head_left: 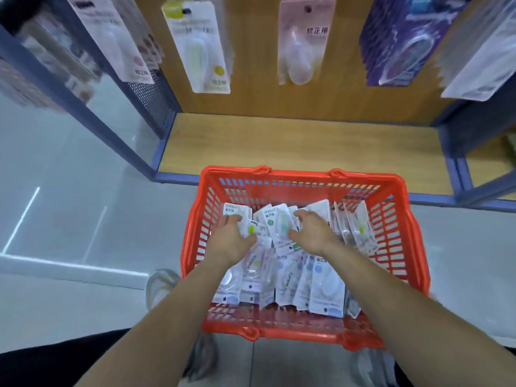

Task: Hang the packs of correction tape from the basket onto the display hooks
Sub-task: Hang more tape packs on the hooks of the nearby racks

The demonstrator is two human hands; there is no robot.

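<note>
A red plastic basket (pixel 402 241) stands on the floor below me, filled with several white packs of correction tape (pixel 325 286). Both my hands reach into it. My left hand (pixel 230 241) rests on the packs at the far left, fingers curled around a pack with a yellow-green mark (pixel 252 229). My right hand (pixel 311 233) lies over the middle packs, thumb and fingers touching a pack with a green dot (pixel 276 227). Whether either pack is lifted I cannot tell. Above, rows of hanging packs (pixel 201 46) fill the display hooks on the wooden back panel.
A low wooden shelf (pixel 301 143) with a blue frame lies just beyond the basket. A blue perforated side panel (pixel 148 96) stands at the left. Pink (pixel 303 40) and purple packs (pixel 396 43) hang at the right. My shoes (pixel 162 286) are beside the basket on the grey floor.
</note>
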